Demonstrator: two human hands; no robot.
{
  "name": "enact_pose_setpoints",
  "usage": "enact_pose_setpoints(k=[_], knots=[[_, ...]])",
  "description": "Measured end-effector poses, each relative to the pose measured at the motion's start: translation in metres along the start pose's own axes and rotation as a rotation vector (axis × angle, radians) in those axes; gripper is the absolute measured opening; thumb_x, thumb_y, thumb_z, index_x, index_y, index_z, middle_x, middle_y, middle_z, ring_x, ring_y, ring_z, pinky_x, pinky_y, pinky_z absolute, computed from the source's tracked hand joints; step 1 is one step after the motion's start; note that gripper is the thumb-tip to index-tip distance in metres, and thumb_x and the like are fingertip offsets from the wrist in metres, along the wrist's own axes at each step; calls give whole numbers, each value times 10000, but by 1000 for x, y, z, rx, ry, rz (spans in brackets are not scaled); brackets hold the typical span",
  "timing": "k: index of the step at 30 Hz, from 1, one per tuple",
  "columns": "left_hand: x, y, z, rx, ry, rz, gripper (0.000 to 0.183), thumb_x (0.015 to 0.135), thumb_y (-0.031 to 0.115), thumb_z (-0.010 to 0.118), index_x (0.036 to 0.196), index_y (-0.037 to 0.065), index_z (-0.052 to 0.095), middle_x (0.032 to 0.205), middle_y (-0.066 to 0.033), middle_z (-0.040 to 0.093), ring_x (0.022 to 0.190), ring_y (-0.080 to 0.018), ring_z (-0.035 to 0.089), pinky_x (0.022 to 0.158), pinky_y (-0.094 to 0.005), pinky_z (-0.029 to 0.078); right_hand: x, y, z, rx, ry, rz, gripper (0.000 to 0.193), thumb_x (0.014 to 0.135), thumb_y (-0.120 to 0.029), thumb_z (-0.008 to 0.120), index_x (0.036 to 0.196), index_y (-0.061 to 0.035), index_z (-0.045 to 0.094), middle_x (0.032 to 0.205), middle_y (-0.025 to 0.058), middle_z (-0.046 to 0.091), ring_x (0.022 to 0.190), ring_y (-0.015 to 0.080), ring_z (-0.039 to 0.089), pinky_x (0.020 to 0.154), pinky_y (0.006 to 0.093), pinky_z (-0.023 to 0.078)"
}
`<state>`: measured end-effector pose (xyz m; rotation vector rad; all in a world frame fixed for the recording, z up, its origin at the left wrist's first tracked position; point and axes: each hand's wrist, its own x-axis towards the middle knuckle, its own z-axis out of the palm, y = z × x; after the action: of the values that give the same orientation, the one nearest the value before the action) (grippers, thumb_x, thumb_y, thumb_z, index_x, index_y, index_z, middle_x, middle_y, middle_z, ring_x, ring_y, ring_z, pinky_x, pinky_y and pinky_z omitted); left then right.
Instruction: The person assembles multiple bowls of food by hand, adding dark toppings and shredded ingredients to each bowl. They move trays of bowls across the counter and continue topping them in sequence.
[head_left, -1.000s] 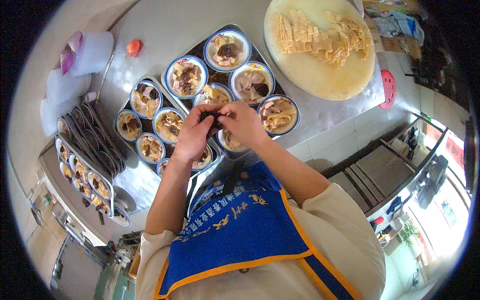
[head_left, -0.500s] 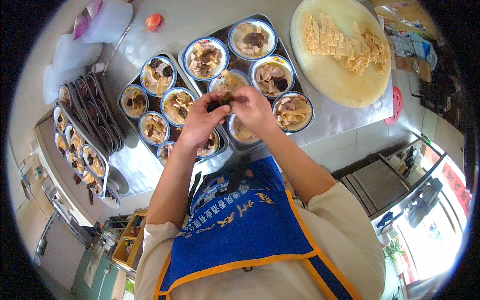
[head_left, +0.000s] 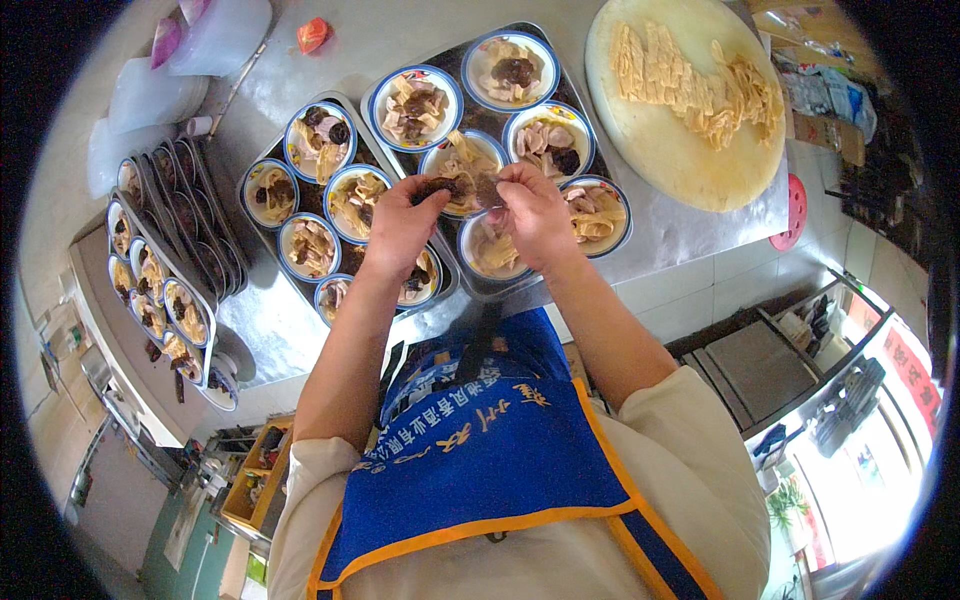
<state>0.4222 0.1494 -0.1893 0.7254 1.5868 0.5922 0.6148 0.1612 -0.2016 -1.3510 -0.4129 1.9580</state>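
Observation:
My left hand (head_left: pixel 402 228) pinches a dark, thin piece of what looks like black fungus (head_left: pixel 442 187). My right hand (head_left: pixel 541 218) grips another dark piece (head_left: pixel 487 190) between thumb and fingers, a little apart from the first. Both hands hover over a bowl (head_left: pixel 462 150) with a blue rim, which holds pale meat and strips of yellowish bean curd. Just below the right hand sits a bowl (head_left: pixel 490 255) with pale strips and no dark piece showing. The other bowls on this metal tray (head_left: pixel 385 150) hold meat, several of them topped with dark fungus.
A second tray of filled bowls (head_left: pixel 308 248) adjoins on the left. Beyond it stand stacked trays of bowls (head_left: pixel 190 215). A round cutting board (head_left: pixel 640 140) with sliced bean curd lies at the right. A red packet (head_left: pixel 312 36) and translucent containers (head_left: pixel 155 95) are farther back.
My hands were close together over one dark clump. They have since moved apart, the right hand to the right, each with a dark piece.

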Motion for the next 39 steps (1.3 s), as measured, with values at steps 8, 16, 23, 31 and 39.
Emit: enact_pose_setpoints(k=[8,16,23,31,39], knots=[[3,-3,-10,300,115,64,347,911,158,685,1190,-43,642,949,-109,713,798,-156,651,739,-285,525,-14,2,-26,-529,127,-232,129,935,-93,617,1045,-27,632,910,57,647,762,115,617,664,274,518],[-40,-15,-12,-508,-56,-191,225,960,31,543,1181,-11,541,1058,-112,663,740,-106,540,607,-232,456,-53,16,-42,-1018,-4,-376,281,879,-49,668,1160,-47,645,931,98,666,801,197,647,744,307,530],[-73,-15,-2,-374,-311,-159,237,952,-12,482,1184,-32,525,984,-124,667,757,-136,576,665,-252,487,-73,16,-48,-835,93,-226,326,920,-135,657,1229,-43,612,1049,124,678,906,236,667,780,330,557],[-71,-12,51,116,-257,-124,240,867,118,701,1055,-27,667,959,-128,725,821,-175,694,739,-282,547,-82,38,-36,-418,-63,32,313,938,-152,681,1217,-22,627,968,65,698,787,125,645,670,260,541],[-39,2,86,483,-313,156,276,843,199,732,1017,-12,693,922,-141,729,754,-216,697,677,-325,525,-83,23,-70,-178,93,-30,159,923,-50,663,1076,-9,640,870,48,665,726,108,601,647,247,500]])
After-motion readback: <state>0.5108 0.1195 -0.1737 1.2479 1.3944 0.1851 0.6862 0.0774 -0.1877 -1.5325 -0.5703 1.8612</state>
